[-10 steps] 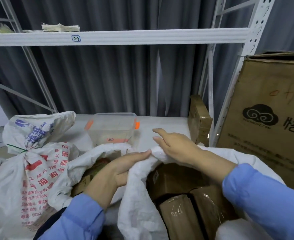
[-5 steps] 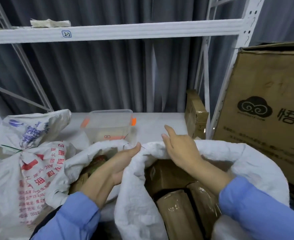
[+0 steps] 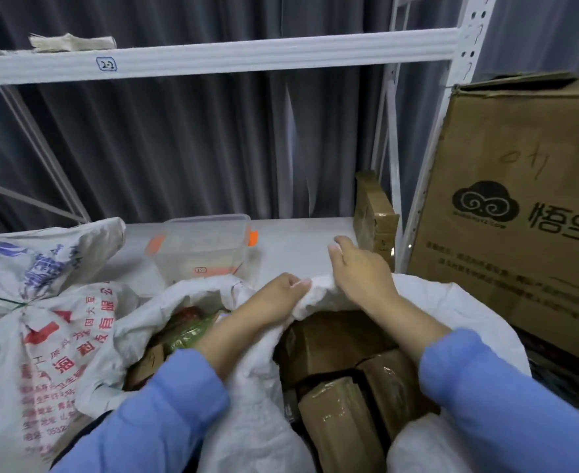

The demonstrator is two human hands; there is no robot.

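Note:
A large white woven sack (image 3: 465,312) stands open in front of me, holding several brown taped cardboard parcels (image 3: 339,418). My left hand (image 3: 274,295) pinches the sack's far rim between thumb and fingers. My right hand (image 3: 360,271) lies over the same rim just to the right, thumb under the fabric and fingers loosely bent above it. A second open white sack (image 3: 192,288) to the left shows red and green packets (image 3: 189,326) inside.
A tied white sack with red print (image 3: 39,315) sits at the left. On the shelf board (image 3: 301,240) stand a clear plastic box with orange clips (image 3: 202,247) and a small brown carton (image 3: 373,216). A big printed cardboard box (image 3: 520,206) stands at the right beside the rack post (image 3: 428,158).
My left hand went from a flat thumb-up hold to a tighter pinch on the rim. The right hand's fingers lifted and bent. The rim bunched up between both hands.

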